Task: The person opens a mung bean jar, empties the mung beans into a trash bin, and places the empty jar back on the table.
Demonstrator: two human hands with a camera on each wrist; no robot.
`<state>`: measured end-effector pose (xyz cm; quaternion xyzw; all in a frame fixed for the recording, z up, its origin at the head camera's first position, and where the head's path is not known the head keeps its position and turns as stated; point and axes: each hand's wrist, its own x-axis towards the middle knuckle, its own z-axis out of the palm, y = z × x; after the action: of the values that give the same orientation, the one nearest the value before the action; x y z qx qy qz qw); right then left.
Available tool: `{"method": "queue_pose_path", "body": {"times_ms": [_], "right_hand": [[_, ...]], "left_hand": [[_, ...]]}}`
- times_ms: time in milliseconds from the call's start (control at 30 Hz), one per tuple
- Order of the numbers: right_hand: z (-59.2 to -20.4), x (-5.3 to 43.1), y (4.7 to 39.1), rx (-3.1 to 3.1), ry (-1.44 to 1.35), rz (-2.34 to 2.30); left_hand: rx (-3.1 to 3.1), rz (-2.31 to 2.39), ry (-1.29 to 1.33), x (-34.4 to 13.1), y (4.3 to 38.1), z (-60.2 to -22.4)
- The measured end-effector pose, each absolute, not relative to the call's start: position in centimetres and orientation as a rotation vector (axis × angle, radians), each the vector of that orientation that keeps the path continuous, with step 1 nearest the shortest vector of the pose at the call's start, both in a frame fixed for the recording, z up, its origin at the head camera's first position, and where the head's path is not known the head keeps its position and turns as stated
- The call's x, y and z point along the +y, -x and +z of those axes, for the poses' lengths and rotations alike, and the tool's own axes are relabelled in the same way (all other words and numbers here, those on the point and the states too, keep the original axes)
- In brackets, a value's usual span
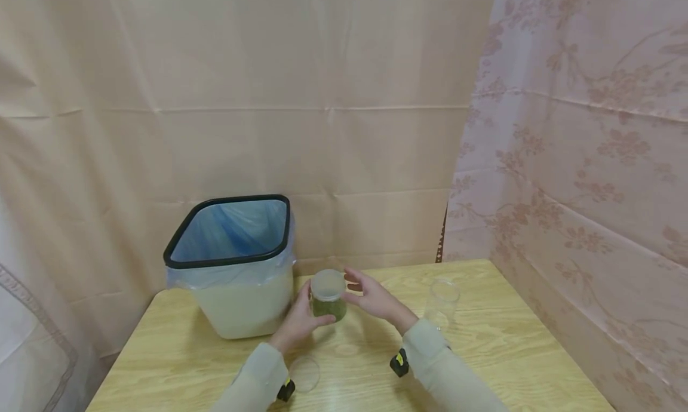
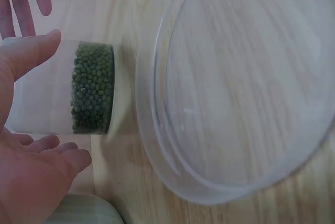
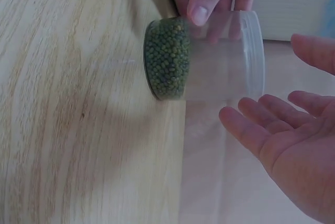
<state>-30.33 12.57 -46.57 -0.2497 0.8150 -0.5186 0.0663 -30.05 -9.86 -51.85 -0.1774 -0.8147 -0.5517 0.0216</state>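
Note:
A clear plastic jar [image 1: 329, 300] stands upright over the table, its lower part filled with green beans [image 3: 167, 59]. A whitish translucent lid [image 3: 253, 54] caps its top. My left hand [image 1: 298, 321] grips the jar from the left side, thumb in front and fingers behind. Beside the jar's upper right is my right hand [image 1: 377, 297], fingers spread and slightly bent, fingertips close to the lid's edge. In the left wrist view, a round clear lid [image 2: 152, 103] lies on the table in the foreground, nearer to me than the jar.
To the left stands a cream bin [image 1: 242, 307] with a black rim and a blue liner bag. A clear, lidless jar [image 1: 442, 304] stands on the wooden table [image 1: 516, 340] at right. Curtains hang behind and along the right side.

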Motion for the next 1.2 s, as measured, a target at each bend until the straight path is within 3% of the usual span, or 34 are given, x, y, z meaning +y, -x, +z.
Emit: {"method": "queue_pose_path", "body": {"times_ms": [1200], "right_hand": [[-47.1, 12.2, 30.7, 2.405, 0.729, -1.557]], "left_hand": [[-2.517, -1.747, 0.495, -9.0, 31.7, -51.7]]}}
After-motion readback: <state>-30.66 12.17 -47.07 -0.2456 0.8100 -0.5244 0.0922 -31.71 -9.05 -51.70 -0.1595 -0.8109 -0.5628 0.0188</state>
